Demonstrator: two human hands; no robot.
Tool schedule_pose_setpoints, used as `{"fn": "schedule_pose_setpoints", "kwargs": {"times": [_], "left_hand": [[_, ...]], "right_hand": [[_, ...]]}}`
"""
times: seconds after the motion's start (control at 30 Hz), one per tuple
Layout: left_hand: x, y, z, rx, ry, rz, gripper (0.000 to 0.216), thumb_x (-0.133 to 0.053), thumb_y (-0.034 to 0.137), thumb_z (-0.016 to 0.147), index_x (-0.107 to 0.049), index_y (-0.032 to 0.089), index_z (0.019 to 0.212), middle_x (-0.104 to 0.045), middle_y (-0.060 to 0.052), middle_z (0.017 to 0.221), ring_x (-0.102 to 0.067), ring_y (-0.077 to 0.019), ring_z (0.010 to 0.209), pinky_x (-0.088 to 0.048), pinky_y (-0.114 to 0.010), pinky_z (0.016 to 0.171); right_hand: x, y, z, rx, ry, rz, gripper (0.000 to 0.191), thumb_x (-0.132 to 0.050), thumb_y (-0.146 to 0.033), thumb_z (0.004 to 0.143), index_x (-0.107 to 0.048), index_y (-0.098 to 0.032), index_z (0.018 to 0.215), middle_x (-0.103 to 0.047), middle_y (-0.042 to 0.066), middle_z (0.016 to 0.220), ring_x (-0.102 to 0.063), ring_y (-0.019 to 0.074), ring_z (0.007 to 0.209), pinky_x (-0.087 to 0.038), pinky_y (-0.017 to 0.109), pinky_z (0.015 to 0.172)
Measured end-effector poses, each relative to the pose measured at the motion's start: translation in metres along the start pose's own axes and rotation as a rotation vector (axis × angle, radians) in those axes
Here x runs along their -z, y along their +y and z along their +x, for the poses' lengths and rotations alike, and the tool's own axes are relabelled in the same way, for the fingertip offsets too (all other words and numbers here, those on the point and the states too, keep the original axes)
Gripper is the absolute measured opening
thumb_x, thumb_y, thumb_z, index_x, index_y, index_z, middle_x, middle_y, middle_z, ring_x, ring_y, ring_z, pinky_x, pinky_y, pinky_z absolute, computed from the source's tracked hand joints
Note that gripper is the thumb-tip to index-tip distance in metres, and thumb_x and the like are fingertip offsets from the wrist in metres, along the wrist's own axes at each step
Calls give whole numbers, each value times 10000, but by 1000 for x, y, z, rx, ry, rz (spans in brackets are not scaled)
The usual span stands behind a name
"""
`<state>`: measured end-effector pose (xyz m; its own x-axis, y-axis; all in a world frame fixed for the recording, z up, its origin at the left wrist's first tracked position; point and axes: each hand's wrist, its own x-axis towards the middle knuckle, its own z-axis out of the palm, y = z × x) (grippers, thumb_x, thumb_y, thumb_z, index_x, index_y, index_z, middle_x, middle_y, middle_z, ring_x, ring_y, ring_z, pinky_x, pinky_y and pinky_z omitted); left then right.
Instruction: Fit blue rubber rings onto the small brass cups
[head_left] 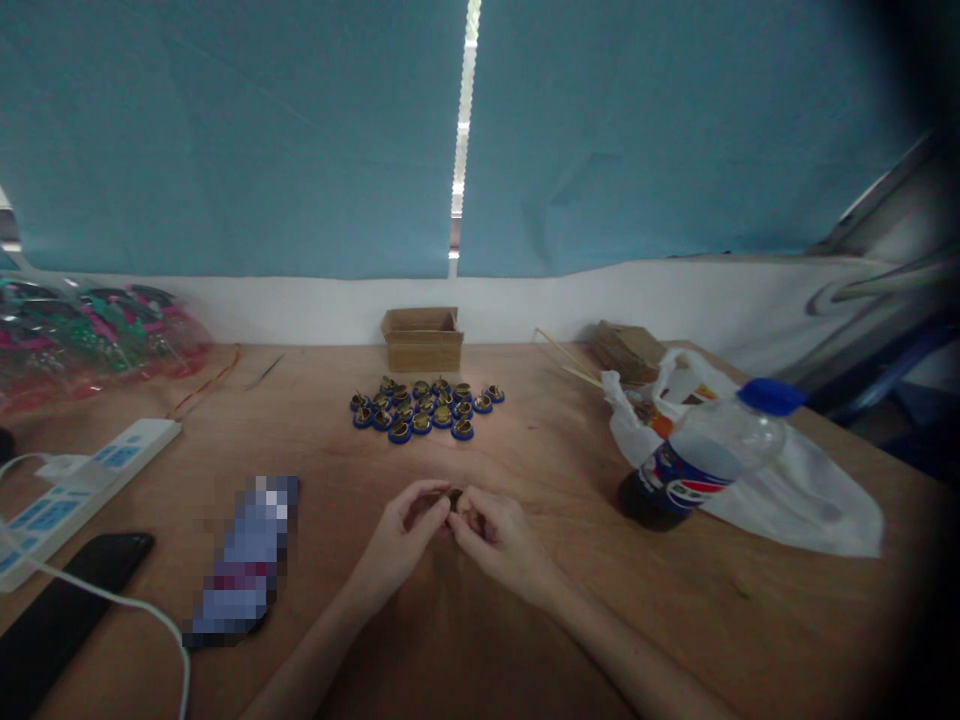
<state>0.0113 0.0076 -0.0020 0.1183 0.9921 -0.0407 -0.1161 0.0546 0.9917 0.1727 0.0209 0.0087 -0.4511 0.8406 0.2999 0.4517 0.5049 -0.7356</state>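
Observation:
My left hand (409, 525) and my right hand (501, 525) meet low in the middle of the view, just above the wooden table (337, 580). Between their fingertips they pinch a small round brassy piece (454, 498), mostly covered by the fingers. Beyond the hands lies a loose cluster of several small round pieces (421, 423) with blue rims and shiny gold-coloured tops. Right behind the cluster, a small open cardboard box (424, 352) stands against the white wall base.
To the right, a cola bottle (701, 465) with a blue cap leans over a white plastic bag (810, 510); a flattened brown carton (626, 350) lies behind. At left are a power strip (90, 490), a black phone (82, 590), a blurred-out blue item (247, 560) and plastic-wrapped goods (97, 335).

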Motion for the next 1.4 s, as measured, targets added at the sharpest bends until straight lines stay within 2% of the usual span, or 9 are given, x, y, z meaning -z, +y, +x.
{"fn": "schedule_pose_setpoints", "kwargs": {"times": [0.23,0.4,0.67,0.83,1.1,1.4], "left_hand": [[1,-1,-1,-21,-18,34,323,-639,361,810,-676,152,1053,-700,-115,1088,-641,-246,1034,-491,-362,931],[4,0,0,-35,-14,36,302,-616,351,836,-690,165,1062,-704,-105,1110,-644,-250,1033,-513,-350,893],[1,5,-1,-6,45,24,307,-639,360,815,-696,165,1045,-707,-101,1101,-639,-252,1040,-501,-344,903],[3,3,0,-30,59,57,301,-633,372,817,-703,178,1037,-706,-96,1105,-631,-252,1053,-491,-344,911],[4,3,1,-26,65,75,322,-620,386,828,-696,168,1051,-705,-105,1093,-632,-258,1039,-506,-338,874],[4,1,1,-47,66,75,310,-619,379,829,-697,170,1044,-709,-100,1086,-634,-247,1039,-494,-333,898]], "right_hand": [[-1,0,0,14,2,-11,248,-503,-161,835,-366,-204,632,-449,-48,586,-423,98,540,-291,222,514],[0,1,-1,12,35,-16,265,-527,-186,837,-368,-203,625,-433,-54,574,-411,94,533,-287,220,509],[2,1,0,-45,51,44,242,-499,-281,907,-468,-194,683,-517,-22,616,-470,111,558,-349,220,505],[2,2,0,-58,90,24,280,-490,-295,913,-436,-199,656,-497,-24,603,-467,113,551,-351,227,511],[3,-1,0,5,66,-51,320,-484,-276,909,-377,-201,617,-452,-33,590,-433,109,552,-306,234,521],[3,-3,0,30,106,-61,328,-491,-271,904,-369,-202,606,-437,-36,570,-416,107,526,-285,240,504]]}}
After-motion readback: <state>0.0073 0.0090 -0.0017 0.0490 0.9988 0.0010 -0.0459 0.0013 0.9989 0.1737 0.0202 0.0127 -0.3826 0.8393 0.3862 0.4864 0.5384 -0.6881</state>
